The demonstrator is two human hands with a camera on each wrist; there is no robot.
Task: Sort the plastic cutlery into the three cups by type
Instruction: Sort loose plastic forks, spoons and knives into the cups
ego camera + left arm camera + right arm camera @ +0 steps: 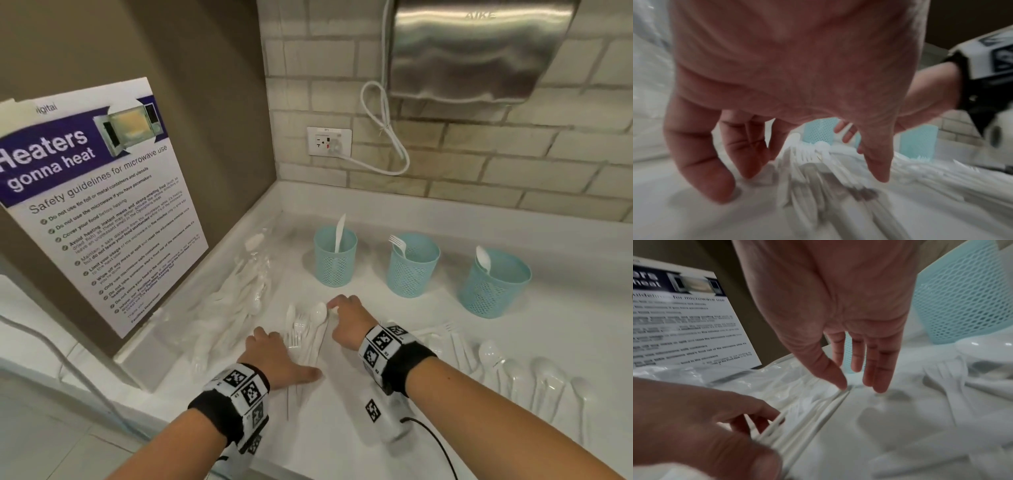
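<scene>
Fingers of right hand (346, 320) relaxed, tips at white plastic spoon (318, 313); left hand (274, 356) spread flat on loose white plastic cutlery pile (303, 337); three blue mesh cups (412, 265) stand behind on white surface (428, 315).

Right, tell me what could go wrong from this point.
1. The left hand rests on a mixed bunch of cutlery with forks, a knife and a spoon overlapping; the right hand, reaching at its far end, might lift two types together.
2. The white pieces barely stand out on the white counter, so one could be missed.
3. The cups look light and stand apart; a knock while dropping pieces in could tip one.
</scene>
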